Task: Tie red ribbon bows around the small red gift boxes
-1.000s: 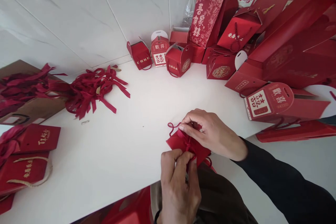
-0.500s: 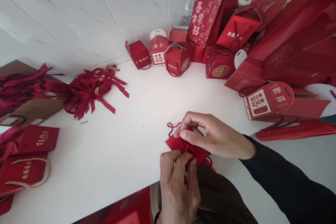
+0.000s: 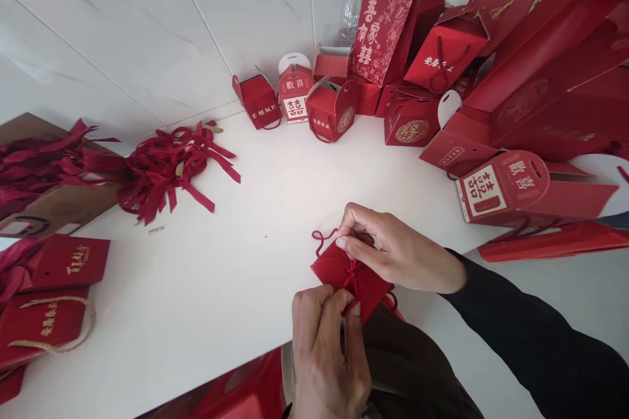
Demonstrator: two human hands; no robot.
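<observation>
Both hands are closed in pinches, apart from each other: left hand (image 3: 329,344) at the near side of the work, right hand (image 3: 386,247) at the far side, each on the red ribbon (image 3: 352,270). Big to small: white table (image 3: 236,275); pile of red gift boxes (image 3: 515,91) banked along its right side; brown cardboard box (image 3: 95,206) at the left with ribbons draped over it; heap of loose red ribbons (image 3: 167,167) just beside that. Workpiece is a small red gift box (image 3: 377,289), between the two hands at the table's near edge, ribbon gathered into a knot on its upward face. Smaller again: twisted red cord handle (image 3: 319,240) looping out past the far left side. My read: step in hand is drawing up and dressing the bow. Fingers cover the ends, so can't tell loop from tail. Next move calls for even tension from both pinches, knot centred, box face not creased, cord kept out of the bow.
</observation>
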